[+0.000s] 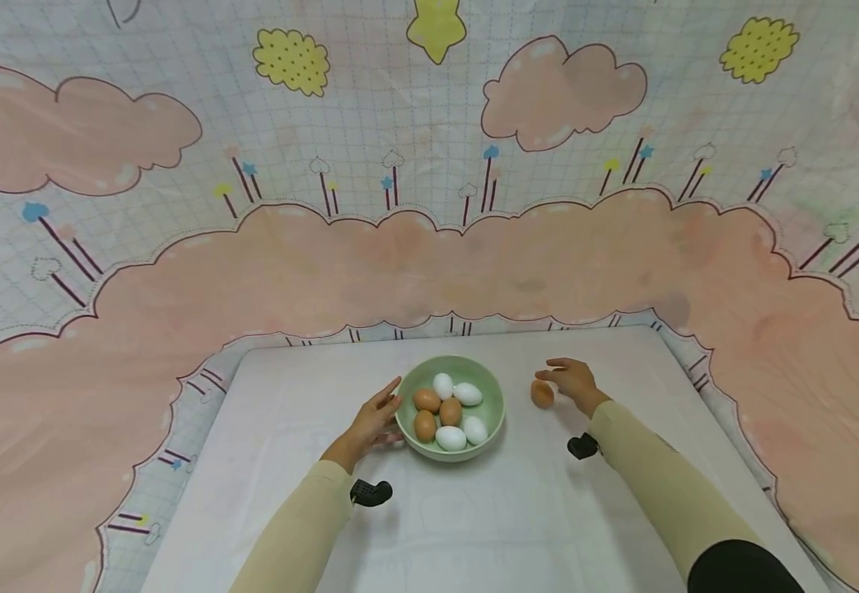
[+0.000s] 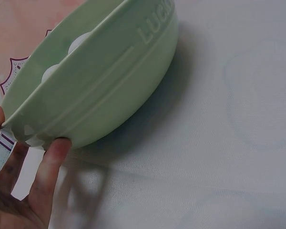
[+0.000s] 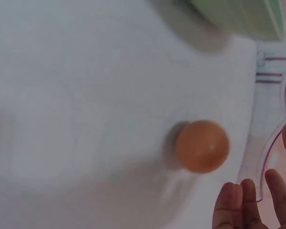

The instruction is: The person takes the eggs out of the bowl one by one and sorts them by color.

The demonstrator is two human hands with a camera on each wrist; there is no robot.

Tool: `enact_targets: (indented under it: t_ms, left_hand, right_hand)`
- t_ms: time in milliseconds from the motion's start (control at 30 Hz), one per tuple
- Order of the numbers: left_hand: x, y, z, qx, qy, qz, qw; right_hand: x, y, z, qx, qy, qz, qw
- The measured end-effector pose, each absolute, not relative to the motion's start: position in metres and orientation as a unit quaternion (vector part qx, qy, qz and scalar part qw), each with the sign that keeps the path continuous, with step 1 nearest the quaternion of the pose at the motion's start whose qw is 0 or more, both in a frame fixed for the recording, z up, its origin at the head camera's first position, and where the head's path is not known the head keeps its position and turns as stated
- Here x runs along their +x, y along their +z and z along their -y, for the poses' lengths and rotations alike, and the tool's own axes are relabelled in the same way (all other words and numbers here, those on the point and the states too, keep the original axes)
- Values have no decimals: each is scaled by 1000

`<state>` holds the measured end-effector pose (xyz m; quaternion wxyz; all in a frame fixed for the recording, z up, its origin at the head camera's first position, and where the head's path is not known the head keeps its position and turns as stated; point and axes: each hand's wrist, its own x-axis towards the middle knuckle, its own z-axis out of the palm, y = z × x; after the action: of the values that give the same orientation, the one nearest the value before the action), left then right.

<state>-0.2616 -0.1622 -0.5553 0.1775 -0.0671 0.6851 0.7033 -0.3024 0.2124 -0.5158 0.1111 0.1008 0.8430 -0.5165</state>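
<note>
A pale green bowl [image 1: 450, 449] holds several white eggs [image 1: 468, 394] and three brown eggs [image 1: 427, 400]. My left hand [image 1: 377, 422] touches the bowl's left side with fairly straight fingers; in the left wrist view its fingertips [image 2: 61, 145] rest at the rim and outer wall of the bowl [image 2: 119, 90]. Right of the bowl, a single brown egg [image 1: 543, 394] lies on the table. Just beyond and above that egg is my right hand [image 1: 576, 381], fingers extended and grasping nothing. The right wrist view shows the lone egg [image 3: 202, 146] apart from the fingers [image 3: 249, 202].
A white cloth covers the table [image 1: 444, 527]. Behind and around it hangs a printed backdrop [image 1: 429, 263] with pink clouds and yellow shapes. The bowl's wall carries raised lettering [image 2: 155, 23]. In the right wrist view the bowl [image 3: 248, 16] stands near the egg.
</note>
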Motion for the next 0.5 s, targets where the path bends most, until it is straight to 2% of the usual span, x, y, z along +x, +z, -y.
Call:
enact_targets:
  t_ms: [133,500]
  left_hand:
    - [-262,-555,163,-64,704,-684,180]
    - [-260,-553,163,-57,706,-682,183]
  right_hand:
    - [-301,-506,-199,73,-501,-859,73]
    - [-292,-497,-139,27,-581,-812,55]
